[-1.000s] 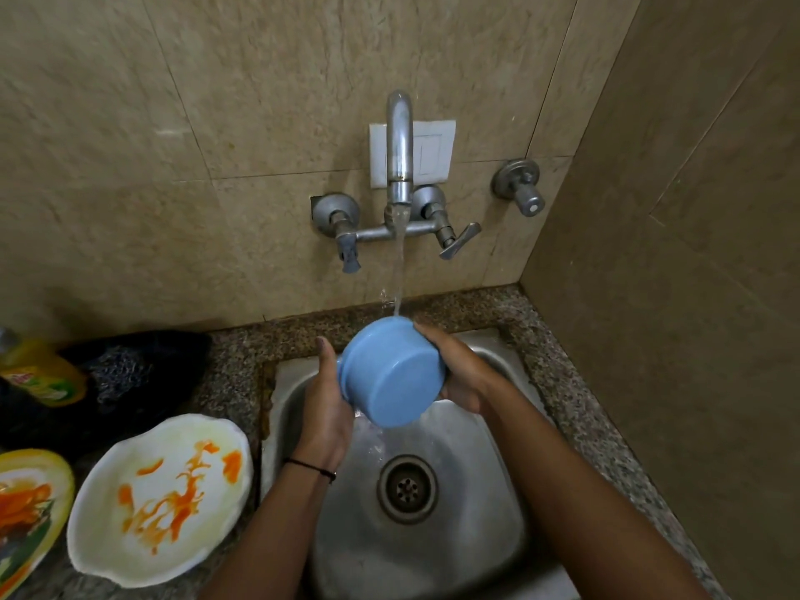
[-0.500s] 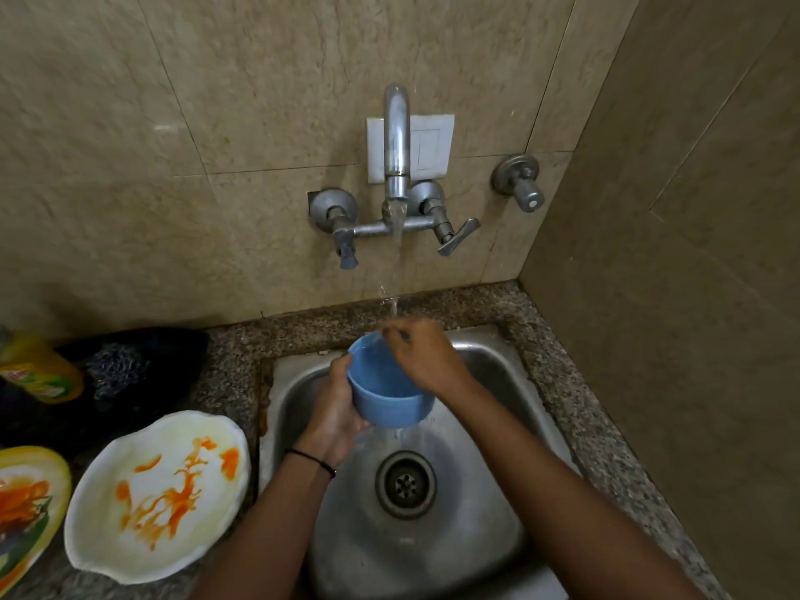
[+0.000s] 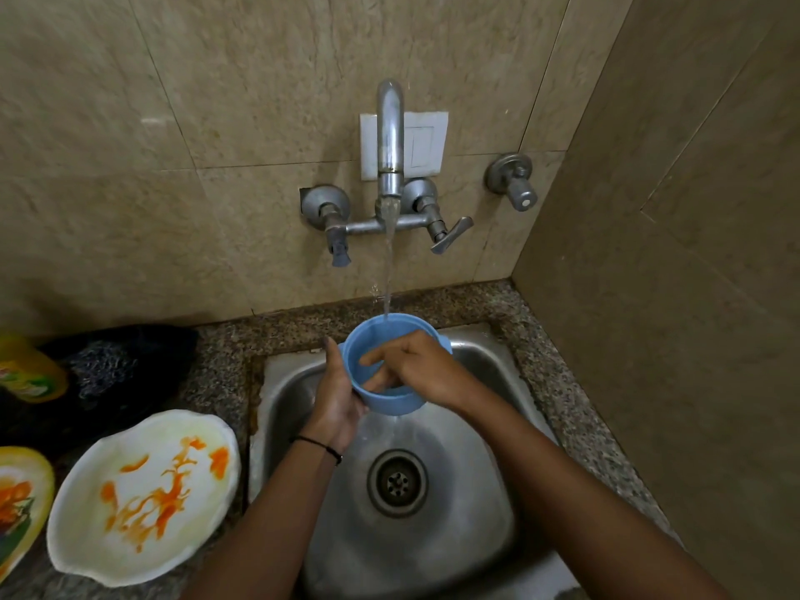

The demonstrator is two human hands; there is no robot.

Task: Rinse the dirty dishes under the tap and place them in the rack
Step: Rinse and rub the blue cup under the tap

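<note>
A blue plastic cup (image 3: 391,402) is held upright over the steel sink (image 3: 489,513), right under the running tap (image 3: 389,136). Water falls into its far rim. My left hand (image 3: 335,400) grips the cup's left side from outside, thumb up along the rim. My right hand (image 3: 417,368) rests over the cup's right rim with its fingers reaching down inside, touching the inner wall. A white plate (image 3: 143,495) smeared with orange sauce lies on the counter left of the sink. No rack is in view.
A yellow-rimmed dirty plate (image 3: 19,508) sits at the far left edge. Behind the plates are a yellow bottle (image 3: 28,374) and a dark scrubber pile (image 3: 112,370). A tiled wall closes the right side. The drain (image 3: 396,482) lies below the cup.
The cup went from tipped with its bottom toward me to upright under the stream. My right hand moved from the outside to inside the cup, and its fingers have shifted lower inside.
</note>
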